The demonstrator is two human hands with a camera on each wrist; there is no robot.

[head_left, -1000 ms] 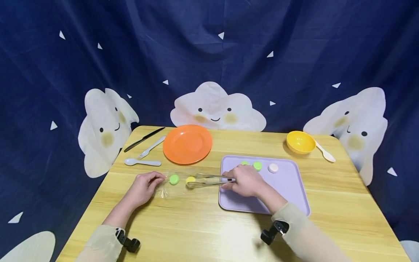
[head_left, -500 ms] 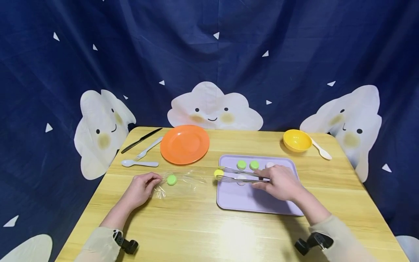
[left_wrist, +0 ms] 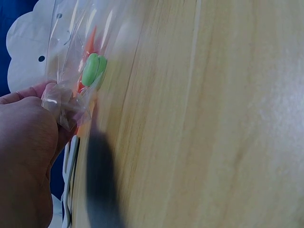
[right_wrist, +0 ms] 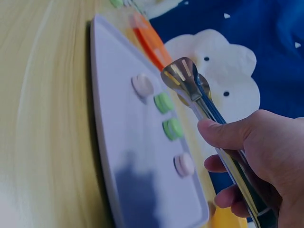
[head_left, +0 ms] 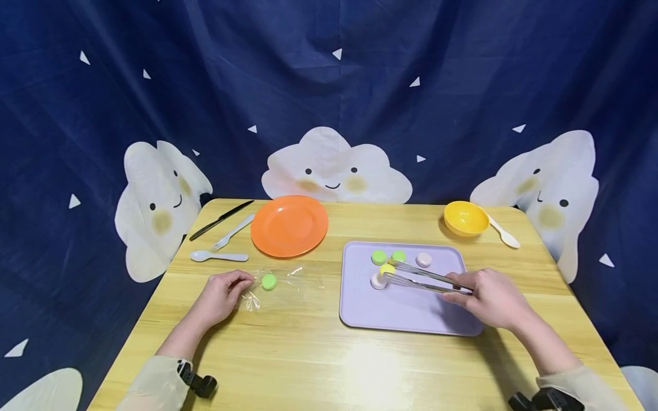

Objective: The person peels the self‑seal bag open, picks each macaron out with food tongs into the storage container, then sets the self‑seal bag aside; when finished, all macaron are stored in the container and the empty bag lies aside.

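Observation:
My left hand [head_left: 218, 299] pinches one end of a clear plastic bag [head_left: 295, 291] lying on the table. Inside it is a green macaron [head_left: 269, 282], also visible in the left wrist view. My right hand [head_left: 496, 302] grips metal tongs [head_left: 429, 278], whose slotted tips hold a yellow macaron [head_left: 387, 269] over the lilac tray [head_left: 411, 314]. On the tray sit two green macarons [head_left: 378, 257] and two pale pink ones, one [head_left: 424, 260] to the right and one [head_left: 378, 281] just below the tongs. From the right wrist, the tong head [right_wrist: 183, 78] mostly hides the yellow macaron.
An orange plate [head_left: 289, 226] stands behind the bag. A black knife [head_left: 221, 220], a white fork [head_left: 233, 233] and a white spoon [head_left: 219, 256] lie at the left. A yellow bowl [head_left: 466, 219] and another white spoon [head_left: 505, 233] are at the back right.
My right hand has moved right with the tongs, bringing the yellow macaron from the bag to above the tray. My left hand keeps its hold on the bag.

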